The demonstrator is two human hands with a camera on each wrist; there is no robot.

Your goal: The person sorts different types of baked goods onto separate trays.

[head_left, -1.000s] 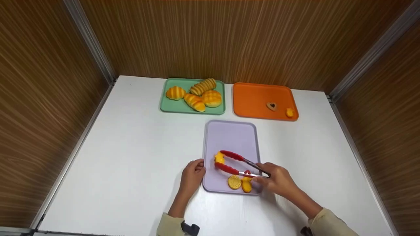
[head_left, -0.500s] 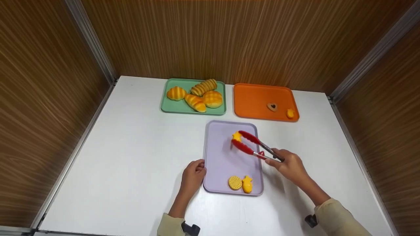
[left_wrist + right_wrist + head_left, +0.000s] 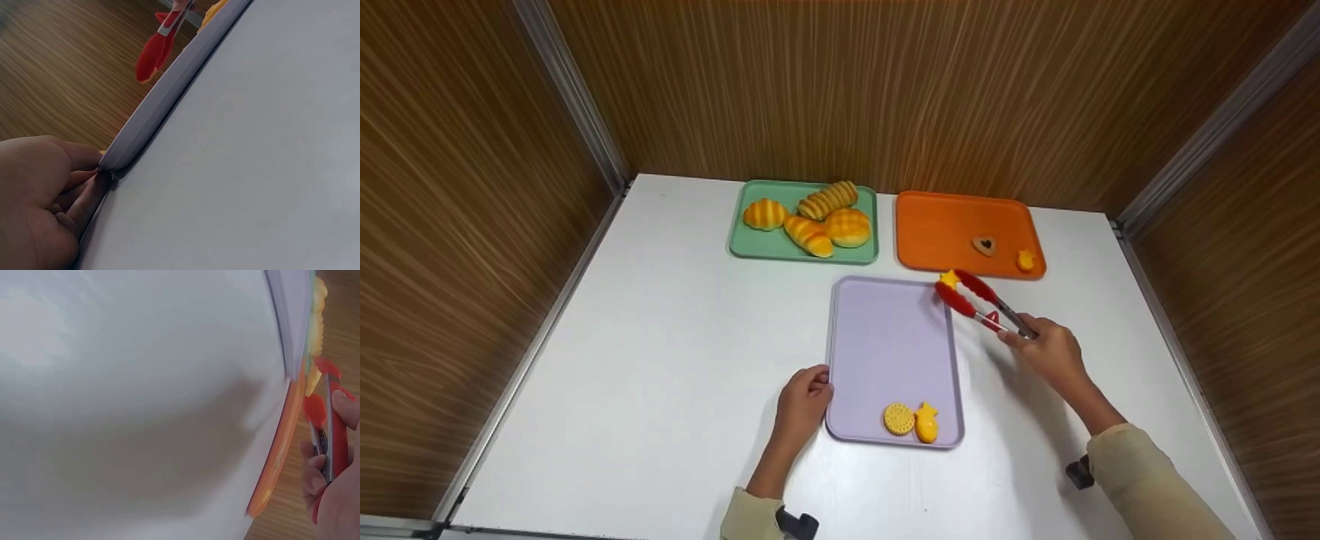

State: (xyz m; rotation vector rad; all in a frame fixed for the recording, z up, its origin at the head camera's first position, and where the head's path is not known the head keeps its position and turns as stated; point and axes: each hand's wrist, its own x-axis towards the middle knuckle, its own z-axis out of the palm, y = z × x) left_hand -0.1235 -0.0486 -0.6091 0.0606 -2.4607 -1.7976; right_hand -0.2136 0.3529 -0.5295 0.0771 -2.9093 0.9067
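My right hand (image 3: 1048, 352) grips red-tipped tongs (image 3: 956, 300), which hold a small yellow piece with a star-shaped top (image 3: 949, 278) above the far right corner of the lilac tray (image 3: 892, 352). At that tray's left rim, my left hand (image 3: 801, 405) pinches the edge; the left wrist view shows its fingers (image 3: 84, 202) against the rim. A round biscuit (image 3: 898, 419) and a yellow pineapple-shaped piece (image 3: 927, 424) lie at the tray's near right corner. In the right wrist view, the tongs (image 3: 336, 433) rise beside the lilac and orange trays.
Behind the lilac tray stands a green tray (image 3: 742, 244) with several toy breads (image 3: 810, 235). To its right, an orange tray (image 3: 930, 232) bears a heart biscuit (image 3: 984, 245) and a small yellow piece (image 3: 1025, 260). Wood-grain panels (image 3: 840, 90) enclose the white table (image 3: 675, 337).
My right hand has carried the yellow piece in the tongs from the lilac tray's left side to its far right corner, toward the orange tray. My left hand stays at the rim.
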